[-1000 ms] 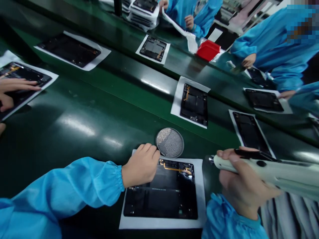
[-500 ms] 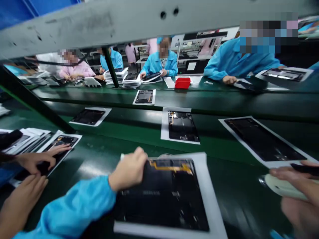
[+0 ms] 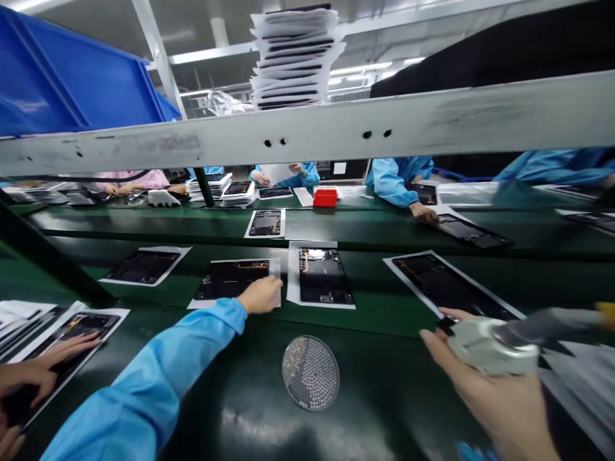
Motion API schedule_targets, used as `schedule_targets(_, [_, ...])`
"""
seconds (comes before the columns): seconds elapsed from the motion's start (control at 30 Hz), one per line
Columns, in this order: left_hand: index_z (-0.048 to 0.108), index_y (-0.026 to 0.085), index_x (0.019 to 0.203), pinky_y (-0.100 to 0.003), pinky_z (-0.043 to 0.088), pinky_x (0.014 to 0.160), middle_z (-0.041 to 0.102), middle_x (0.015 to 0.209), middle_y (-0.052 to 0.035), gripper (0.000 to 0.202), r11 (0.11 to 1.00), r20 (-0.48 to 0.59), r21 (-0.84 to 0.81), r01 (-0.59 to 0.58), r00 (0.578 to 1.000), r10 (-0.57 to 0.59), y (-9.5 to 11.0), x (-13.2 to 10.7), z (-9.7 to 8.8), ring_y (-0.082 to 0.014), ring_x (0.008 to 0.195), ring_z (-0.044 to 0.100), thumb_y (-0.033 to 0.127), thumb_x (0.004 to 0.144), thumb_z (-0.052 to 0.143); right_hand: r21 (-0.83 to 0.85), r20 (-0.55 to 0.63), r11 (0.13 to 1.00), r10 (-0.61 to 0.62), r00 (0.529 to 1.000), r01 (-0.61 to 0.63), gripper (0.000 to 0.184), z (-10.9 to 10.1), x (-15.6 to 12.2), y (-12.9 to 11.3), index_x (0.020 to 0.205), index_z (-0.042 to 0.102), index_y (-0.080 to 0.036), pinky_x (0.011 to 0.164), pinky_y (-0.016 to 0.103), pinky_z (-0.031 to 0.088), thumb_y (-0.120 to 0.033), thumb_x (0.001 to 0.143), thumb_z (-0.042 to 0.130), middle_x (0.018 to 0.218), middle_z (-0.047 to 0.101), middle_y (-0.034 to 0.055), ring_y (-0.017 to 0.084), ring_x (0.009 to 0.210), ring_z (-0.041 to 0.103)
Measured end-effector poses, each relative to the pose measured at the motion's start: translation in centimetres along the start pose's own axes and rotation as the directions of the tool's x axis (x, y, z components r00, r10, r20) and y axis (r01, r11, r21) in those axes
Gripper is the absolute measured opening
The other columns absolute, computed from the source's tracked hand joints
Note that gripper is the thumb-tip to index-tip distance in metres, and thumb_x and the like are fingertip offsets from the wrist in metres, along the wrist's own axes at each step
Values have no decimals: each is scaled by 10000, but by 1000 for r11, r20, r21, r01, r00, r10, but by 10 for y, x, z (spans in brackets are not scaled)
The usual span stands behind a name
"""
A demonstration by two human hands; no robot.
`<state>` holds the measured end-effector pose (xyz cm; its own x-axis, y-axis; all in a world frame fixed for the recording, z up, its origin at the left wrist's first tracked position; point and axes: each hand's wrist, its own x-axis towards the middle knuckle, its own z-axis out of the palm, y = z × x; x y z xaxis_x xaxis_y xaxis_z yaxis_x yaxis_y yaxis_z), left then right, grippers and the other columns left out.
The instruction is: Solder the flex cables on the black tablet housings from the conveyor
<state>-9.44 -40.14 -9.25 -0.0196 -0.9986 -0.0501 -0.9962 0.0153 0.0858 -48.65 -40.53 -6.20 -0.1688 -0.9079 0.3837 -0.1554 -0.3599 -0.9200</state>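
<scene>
My left hand [image 3: 262, 295] reaches forward in a blue sleeve and rests on the near right corner of a black tablet chassis on a white sheet [image 3: 230, 280], lying on the green conveyor belt [image 3: 375, 301]; its fingers are curled over the sheet's edge. My right hand [image 3: 500, 397] is at the lower right, wrapped round a pale electric screwdriver [image 3: 494, 346]. A round perforated metal dish [image 3: 310, 372] lies on the near bench between my hands.
Other tablet chassis on white sheets [image 3: 321, 275] [image 3: 144, 266] [image 3: 449, 285] lie along the belt. A grey shelf beam [image 3: 307, 134] crosses overhead, with a blue bin [image 3: 72, 83] and stacked trays [image 3: 295, 54]. Another person's hands [image 3: 33, 378] work at the left; people in blue sit opposite near a red box [image 3: 325, 197].
My left hand has pushed the tablet chassis away from in front of me onto the belt. The view has tilted up. The metal dish is uncovered again.
</scene>
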Motion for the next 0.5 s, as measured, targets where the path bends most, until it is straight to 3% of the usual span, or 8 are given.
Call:
schedule_targets(0.1, [624,139,1144,-446,521,951,637,1109,-79,273,990,70,-143,5,998,5,26,14,33,-217,1024,624,355,978,622,-100,92,995,5,996,4,499,3,3,8,1078,689,-181,585,281,494,-456,676,798,767,662,29,161,628,591])
schedule_targets(0.23, [638,133,1077,-411,539,907,647,1043,-64,262,899,51,-424,114,994,-102,32,26,43,-197,967,636,375,979,622,-131,179,991,27,983,-3,460,1,8,14,1044,656,-156,683,356,527,-488,734,726,800,675,60,206,687,624])
schedule_targets(0.37, [611,132,1109,-339,571,785,642,983,-49,267,635,24,-745,202,960,-277,39,28,39,-163,851,646,375,1001,587,-141,165,990,32,986,-8,488,2,10,10,1080,655,-168,733,384,526,-514,741,714,842,683,61,227,749,637])
schedule_targets(0.5, [569,136,1201,-297,579,718,619,1072,-67,298,301,40,-933,198,888,-459,66,41,31,-149,843,635,368,1014,564,-97,162,994,58,985,-43,428,6,10,-1,927,658,-158,673,357,510,-529,726,727,749,658,43,199,672,599])
